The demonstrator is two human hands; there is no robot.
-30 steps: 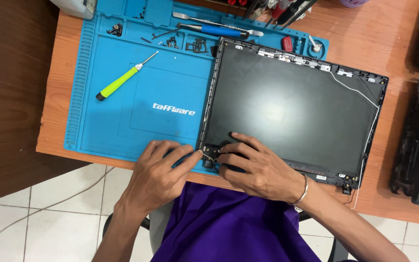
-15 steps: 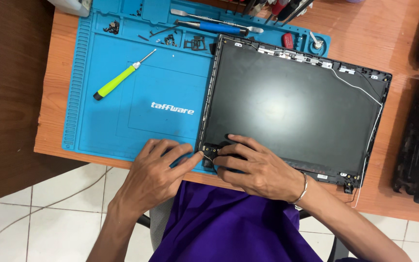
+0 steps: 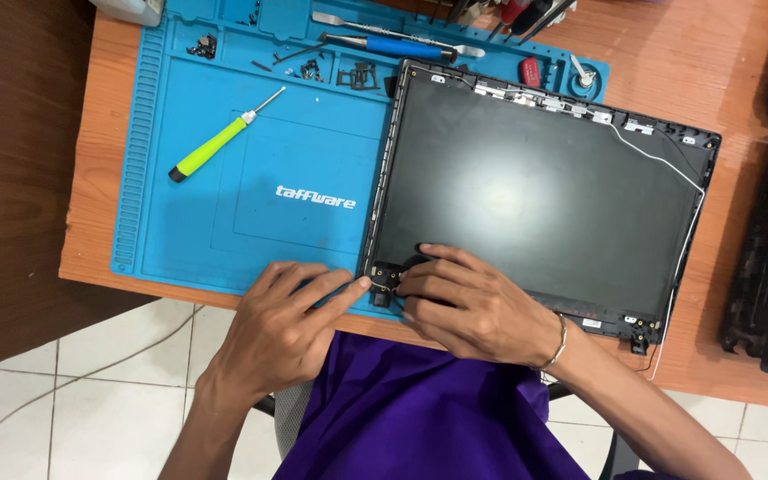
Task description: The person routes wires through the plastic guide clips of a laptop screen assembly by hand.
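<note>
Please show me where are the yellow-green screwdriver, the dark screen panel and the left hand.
yellow-green screwdriver (image 3: pixel 209 148), head view, on its handle.
dark screen panel (image 3: pixel 535 187), head view, on its bare middle.
left hand (image 3: pixel 282 333), head view, on its back.

Bright, even overhead light, soft glare on the dark panel (image 3: pixel 535 191) (sharp focus throughout).

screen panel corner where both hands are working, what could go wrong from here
1. Both hands, left hand and right hand, press at the near-left corner of the screen panel; too much force there might crack or flex it.
2. A thin white cable runs along the panel's far and right edges; shifting the panel could snag or pinch it.
3. Small loose parts sit in the blue mat trays close to the panel's far edge; a nudge could scatter them.
</note>
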